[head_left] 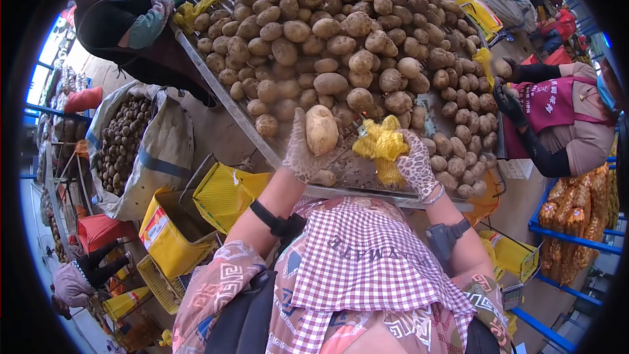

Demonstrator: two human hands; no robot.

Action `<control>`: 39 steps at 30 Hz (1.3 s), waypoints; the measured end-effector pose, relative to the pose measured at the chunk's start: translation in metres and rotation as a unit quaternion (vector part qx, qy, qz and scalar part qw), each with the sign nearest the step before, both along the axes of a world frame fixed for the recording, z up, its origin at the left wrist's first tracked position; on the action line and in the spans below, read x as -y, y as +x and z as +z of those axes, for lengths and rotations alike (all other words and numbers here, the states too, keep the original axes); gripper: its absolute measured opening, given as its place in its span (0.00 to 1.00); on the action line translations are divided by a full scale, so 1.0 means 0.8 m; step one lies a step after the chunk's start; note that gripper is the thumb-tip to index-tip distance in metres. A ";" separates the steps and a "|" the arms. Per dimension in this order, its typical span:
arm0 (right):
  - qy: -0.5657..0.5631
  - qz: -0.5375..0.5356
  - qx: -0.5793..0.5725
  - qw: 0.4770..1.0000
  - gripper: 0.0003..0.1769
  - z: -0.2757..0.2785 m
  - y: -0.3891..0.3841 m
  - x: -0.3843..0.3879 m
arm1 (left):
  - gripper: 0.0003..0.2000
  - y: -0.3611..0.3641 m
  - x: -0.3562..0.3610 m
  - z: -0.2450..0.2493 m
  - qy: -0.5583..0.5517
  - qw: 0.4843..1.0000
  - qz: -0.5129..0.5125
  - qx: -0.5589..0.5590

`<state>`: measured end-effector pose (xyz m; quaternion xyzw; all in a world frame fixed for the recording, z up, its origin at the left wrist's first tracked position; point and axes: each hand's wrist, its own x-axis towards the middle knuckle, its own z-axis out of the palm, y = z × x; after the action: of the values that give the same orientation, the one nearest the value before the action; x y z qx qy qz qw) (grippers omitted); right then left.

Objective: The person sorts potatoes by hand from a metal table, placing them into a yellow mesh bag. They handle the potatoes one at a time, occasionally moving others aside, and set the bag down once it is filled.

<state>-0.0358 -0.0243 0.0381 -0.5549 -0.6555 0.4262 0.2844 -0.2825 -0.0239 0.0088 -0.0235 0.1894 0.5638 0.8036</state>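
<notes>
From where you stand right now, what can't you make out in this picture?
In the head view:
- Most fingers of the left hand: hidden by the large potato.
- Inside of the yellow net: hidden by its bunched folds.
- Lower layers of the potato pile: covered by those above; its far end is cut off by the top edge.
- Lettering on the co-worker's apron: too small.

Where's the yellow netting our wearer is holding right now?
Head view, just right of centre: the yellow netting is in the right hand, right of the large potato in the left hand.
</notes>
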 end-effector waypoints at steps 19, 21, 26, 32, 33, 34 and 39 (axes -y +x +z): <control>0.248 0.117 0.003 0.962 0.33 0.071 -0.105 -0.036 | 0.34 0.006 -0.004 0.031 -0.035 0.997 0.021 0.058; 0.242 0.190 0.028 0.951 0.33 0.072 -0.107 -0.011 | 0.34 0.001 -0.008 0.025 0.075 0.985 0.004 0.156; 0.029 0.132 0.083 0.987 0.27 -0.009 -0.029 -0.012 | 0.27 -0.045 0.004 -0.006 0.102 0.989 0.032 0.098; 0.331 0.171 0.083 0.924 0.28 0.094 -0.113 -0.029 | 0.25 -0.015 0.004 0.038 0.007 0.991 0.058 0.118; 0.386 0.278 0.111 0.873 0.28 0.090 -0.112 -0.022 | 0.25 -0.017 0.005 0.040 0.008 0.991 0.059 0.119; 0.389 0.279 0.145 0.866 0.29 0.074 -0.107 -0.023 | 0.26 -0.018 0.011 0.040 0.047 0.994 0.024 0.097; 0.285 0.079 0.097 0.950 0.30 0.065 -0.091 -0.059 | 0.29 -0.037 0.026 0.020 0.085 0.984 -0.021 0.154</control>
<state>-0.1088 0.0226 0.0904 -0.4361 -0.8157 0.1866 0.3312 -0.3124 -0.0449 0.0245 -0.0377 0.0157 0.5503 0.8340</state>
